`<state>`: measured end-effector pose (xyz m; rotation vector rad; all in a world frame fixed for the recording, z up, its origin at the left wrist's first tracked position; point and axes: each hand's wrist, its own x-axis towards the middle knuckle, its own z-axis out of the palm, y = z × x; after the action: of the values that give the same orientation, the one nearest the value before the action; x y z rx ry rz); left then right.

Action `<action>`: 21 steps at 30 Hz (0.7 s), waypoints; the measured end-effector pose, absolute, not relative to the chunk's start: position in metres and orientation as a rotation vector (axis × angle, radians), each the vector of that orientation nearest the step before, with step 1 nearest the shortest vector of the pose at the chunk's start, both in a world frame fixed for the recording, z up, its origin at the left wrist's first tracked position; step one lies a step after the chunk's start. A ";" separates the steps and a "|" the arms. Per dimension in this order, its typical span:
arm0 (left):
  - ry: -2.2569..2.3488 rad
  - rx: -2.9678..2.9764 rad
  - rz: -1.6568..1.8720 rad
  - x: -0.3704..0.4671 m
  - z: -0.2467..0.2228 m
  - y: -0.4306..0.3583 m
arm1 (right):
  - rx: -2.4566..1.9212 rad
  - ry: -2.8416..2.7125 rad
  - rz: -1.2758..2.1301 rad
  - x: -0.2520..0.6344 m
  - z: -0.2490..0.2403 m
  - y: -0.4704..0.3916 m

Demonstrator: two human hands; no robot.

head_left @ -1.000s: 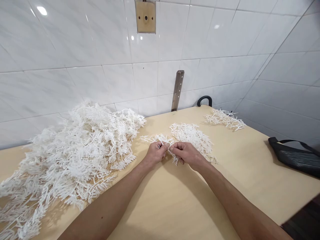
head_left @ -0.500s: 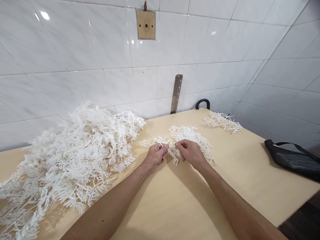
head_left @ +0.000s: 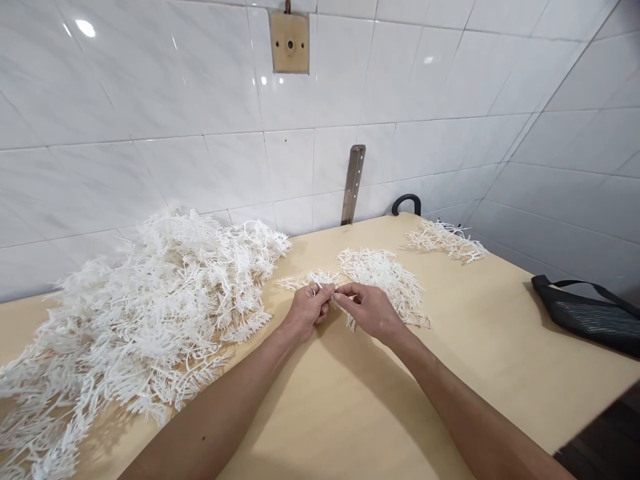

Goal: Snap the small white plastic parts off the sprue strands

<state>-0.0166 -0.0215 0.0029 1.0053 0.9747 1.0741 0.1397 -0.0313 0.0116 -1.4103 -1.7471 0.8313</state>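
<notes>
A white branched artificial-foliage sprig (head_left: 310, 278) is pinched in my left hand (head_left: 306, 312), with its feathery end sticking out to the left. My right hand (head_left: 371, 311) is closed in a pinch right against the left fingertips, on the same sprig. The exact spot where the fingers meet is hidden. Just behind and right of my right hand lies a flat pile of short white sprig pieces (head_left: 387, 275). To the left, a large heap of white sprigs (head_left: 170, 293) spreads over the table.
Bare white stems (head_left: 446, 241) lie on the tan table (head_left: 320, 413) at the far right corner, near a black curved handle (head_left: 407, 198). A black bag (head_left: 585, 313) rests at the right edge. A metal strip (head_left: 353, 185) stands against the tiled wall.
My right hand has shifted left, closing the small gap so its fingertips now meet those of my left hand. The left hand has stayed almost in place.
</notes>
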 end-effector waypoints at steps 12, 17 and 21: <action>1.006 1.077 1.068 -0.016 0.001 -0.022 | -1.435 -1.787 0.836 0.135 0.012 -0.034; 1.050 1.135 1.070 -0.014 0.003 -0.025 | -1.475 -1.802 0.825 0.136 0.013 -0.034; 1.032 1.161 1.066 -0.012 0.003 -0.026 | -1.552 -1.768 0.766 0.134 0.011 -0.032</action>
<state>-0.0123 -0.0259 0.0033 1.1606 1.0322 1.0662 0.1336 -0.0322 0.0110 -1.5518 -1.7681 0.7659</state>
